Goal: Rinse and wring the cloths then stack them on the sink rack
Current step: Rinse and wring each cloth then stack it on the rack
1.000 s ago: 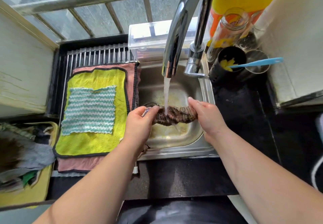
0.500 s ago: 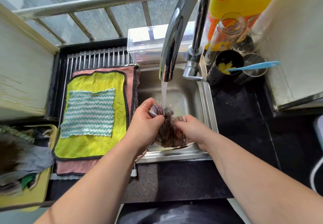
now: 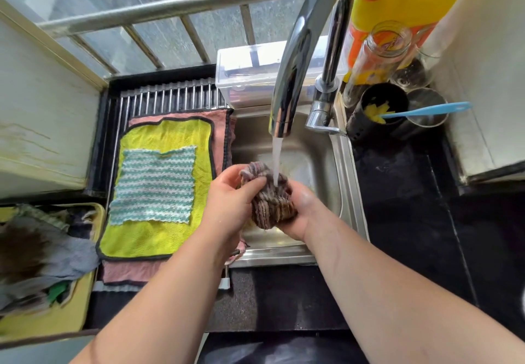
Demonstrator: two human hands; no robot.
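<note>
Overhead, faucet point(image 3: 298, 50) pours onto bunched cloth point(image 3: 270, 207); 3 cloths point(image 3: 153, 184) cover rack point(image 3: 170, 99).

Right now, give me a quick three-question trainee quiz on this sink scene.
1. True or false: water from the tap is hitting the brown cloth.
2. Which cloth lies topmost on the rack? A pink, B yellow, C teal striped cloth.
3. Which hands grip the brown cloth?
Key: 1 true. 2 C. 3 both, left hand and right hand.
</note>
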